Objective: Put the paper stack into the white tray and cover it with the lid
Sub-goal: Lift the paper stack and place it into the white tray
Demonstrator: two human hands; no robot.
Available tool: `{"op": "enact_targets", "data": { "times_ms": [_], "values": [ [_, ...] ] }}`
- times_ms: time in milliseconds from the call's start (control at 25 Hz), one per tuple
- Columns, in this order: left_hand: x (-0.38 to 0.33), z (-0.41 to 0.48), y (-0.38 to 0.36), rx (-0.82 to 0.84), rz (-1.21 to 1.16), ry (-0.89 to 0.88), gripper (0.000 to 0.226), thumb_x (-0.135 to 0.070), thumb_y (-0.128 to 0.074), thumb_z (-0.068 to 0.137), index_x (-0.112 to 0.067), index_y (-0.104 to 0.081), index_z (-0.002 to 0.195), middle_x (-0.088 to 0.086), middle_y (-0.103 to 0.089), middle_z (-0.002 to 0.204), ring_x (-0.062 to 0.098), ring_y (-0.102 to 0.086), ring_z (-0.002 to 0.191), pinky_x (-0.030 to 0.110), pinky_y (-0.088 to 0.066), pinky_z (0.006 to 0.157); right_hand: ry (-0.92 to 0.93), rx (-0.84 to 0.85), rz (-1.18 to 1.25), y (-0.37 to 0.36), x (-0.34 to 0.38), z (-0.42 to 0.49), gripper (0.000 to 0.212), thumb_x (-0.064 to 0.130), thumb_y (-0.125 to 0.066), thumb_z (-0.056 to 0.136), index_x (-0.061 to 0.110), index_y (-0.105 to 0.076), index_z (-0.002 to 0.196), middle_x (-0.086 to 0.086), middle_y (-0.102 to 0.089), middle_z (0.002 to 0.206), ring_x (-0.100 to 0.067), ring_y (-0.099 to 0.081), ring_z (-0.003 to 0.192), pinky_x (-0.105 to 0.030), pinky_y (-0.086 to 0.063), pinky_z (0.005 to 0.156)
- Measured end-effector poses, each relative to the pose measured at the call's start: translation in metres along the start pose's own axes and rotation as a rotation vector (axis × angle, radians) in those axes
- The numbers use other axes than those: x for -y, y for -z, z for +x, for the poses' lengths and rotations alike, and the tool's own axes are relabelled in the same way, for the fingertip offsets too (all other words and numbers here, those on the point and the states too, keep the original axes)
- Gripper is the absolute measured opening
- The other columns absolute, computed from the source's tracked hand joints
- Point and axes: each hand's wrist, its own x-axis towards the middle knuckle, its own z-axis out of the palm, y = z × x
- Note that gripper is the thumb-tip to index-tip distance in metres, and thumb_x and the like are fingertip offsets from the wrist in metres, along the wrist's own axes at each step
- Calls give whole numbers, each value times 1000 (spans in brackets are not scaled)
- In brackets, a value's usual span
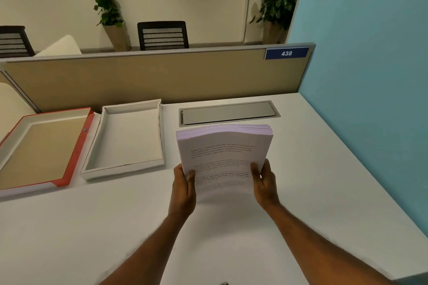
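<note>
Head view is showing you gripping the printed paper stack [223,157] by its near corners, left hand [183,188] and right hand [266,184] both closed on it, raised over the desk [92,227] right of the white tray [125,172]. Keep squeezing evenly while you are carrying it left, squaring its edges to the walls before lowering. The red-edged lid [69,169] is waiting beyond.
</note>
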Motion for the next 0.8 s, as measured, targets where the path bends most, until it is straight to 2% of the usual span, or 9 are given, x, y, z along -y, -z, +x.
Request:
{"op": "enact_targets", "data": {
  "times_ms": [120,240,320,440,560,640,800],
  "values": [
    [11,-2,3,49,41,4,18,-63,-29,94,-63,-32,111,-38,-51,108,-8,-56,104,5,-50,68,25,81,-59,1,-10,-1,13,43,-37,97,51,-44,104,33,-65,99,7,-67,86,-10,-53,61],
    [17,0,4,65,70,-4,19,-66,-29,93,-63,-32,111,-40,-52,109,-9,-55,105,4,-49,68,41,145,-115,3,-18,5,10,41,-35,98,44,-41,105,31,-65,101,3,-67,88,-18,-58,64],
    [21,2,4,61,76,-10,22,-65,-29,93,-57,-36,112,-39,-53,108,-10,-56,104,4,-49,66,48,159,-143,4,-22,8,14,40,-35,98,33,-41,109,26,-63,102,-2,-68,88,-25,-61,68],
    [23,8,3,42,112,11,20,-56,-32,95,-47,-36,113,-28,-58,103,-14,-57,98,3,-48,63,47,149,-157,3,-20,12,22,39,-36,97,24,-45,111,18,-65,103,-8,-69,85,-25,-61,70],
    [19,22,7,49,118,27,22,-51,-34,96,-36,-38,111,-18,-59,100,-10,-60,93,6,-50,61,23,151,-184,3,-10,21,33,40,-38,96,11,-48,110,-1,-69,106,-20,-70,84,-40,-62,70],
    [11,36,10,53,111,26,30,-51,-34,95,-26,-42,111,-13,-60,97,-8,-62,88,8,-51,59,15,155,-171,2,3,30,32,40,-39,95,11,-48,105,-5,-70,103,-21,-72,80,-40,-63,66],
    [-7,62,16,66,83,54,31,-42,-38,96,-14,-44,107,-11,-59,93,-14,-61,81,7,-49,60,-27,146,-94,0,31,57,32,37,-41,98,5,-48,101,-8,-70,98,-22,-72,79,-35,-62,64]
  ]
}}
